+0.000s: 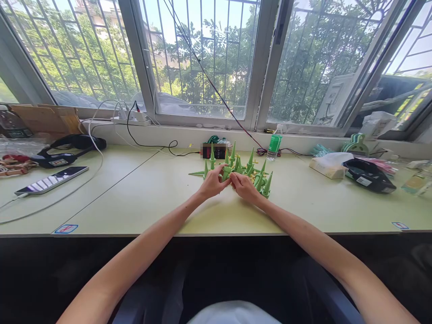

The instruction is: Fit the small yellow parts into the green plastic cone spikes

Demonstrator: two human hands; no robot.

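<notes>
Several green cone-shaped pieces (250,157) stand and lean in a cluster on the pale table, with small yellow bits among them. My left hand (215,181) is at the cluster's near left side, thumb and fingers curved around a green cone-topped piece (227,172). Right beside it, my right hand (243,185) has its fingers pinched together against the same piece; whatever is between those fingertips is too small to make out. One thin green cone (195,173) lies flat at the far left of the cluster.
Behind the cluster sits a dark box with a red display (214,151), and a green-labelled bottle (274,143) stands to its right. A tissue box (329,165) and a black strap (367,175) lie right. A phone (52,180) with a white cable lies left.
</notes>
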